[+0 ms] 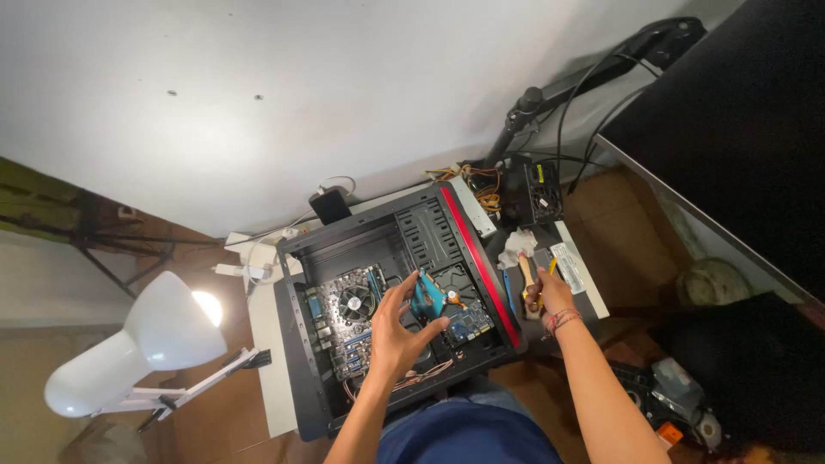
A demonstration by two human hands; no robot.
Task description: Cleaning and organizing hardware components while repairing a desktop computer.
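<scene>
An open black computer case [301,326] with a red front edge lies on its side on a white desk. Inside it sit a motherboard [344,320] with a round fan and a hard drive [468,320]. My left hand [397,331] reaches into the case, fingers pinched on a small teal part [426,296] above the drive. My right hand [548,292] rests just outside the red edge, closed around a wooden-handled brush [526,273].
A white desk lamp [137,344], lit, stands at the left. A black power supply [541,193] with loose cables lies behind the case. A white cloth [518,243] and a power strip [245,258] are nearby. A large dark monitor [739,129] fills the right.
</scene>
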